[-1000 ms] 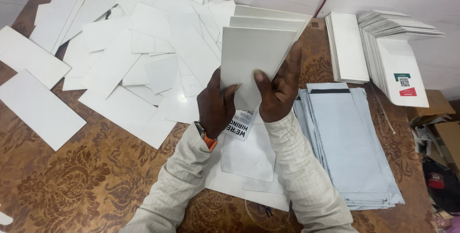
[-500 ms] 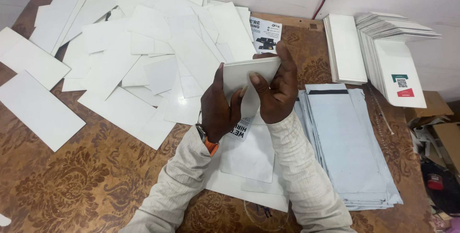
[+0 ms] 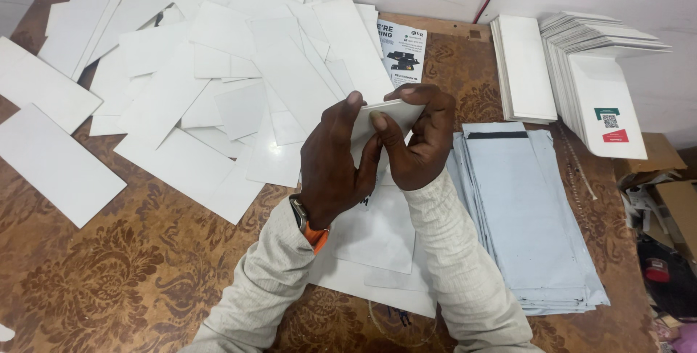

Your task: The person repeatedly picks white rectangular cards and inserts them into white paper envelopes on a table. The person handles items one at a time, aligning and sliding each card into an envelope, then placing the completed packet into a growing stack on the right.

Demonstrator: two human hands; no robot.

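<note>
**Both hands grip a folded white card over the tabletop's middle**

While the left hand [image 3: 335,168] and the right hand [image 3: 420,139] meet above the middle of the brown patterned tabletop [image 3: 109,280], both pinch one small white card [image 3: 385,115] between fingers and thumbs; it looks folded, though the hands hide most of it. Loose white sheets [image 3: 218,84] spread across the far left corner. A stack of grey mailer bags [image 3: 523,208] lies along the right edge, just beside the right forearm. White card stacks [image 3: 523,70] stand at the far right corner, and a printed leaflet [image 3: 403,52] lies near the far edge.
</note>
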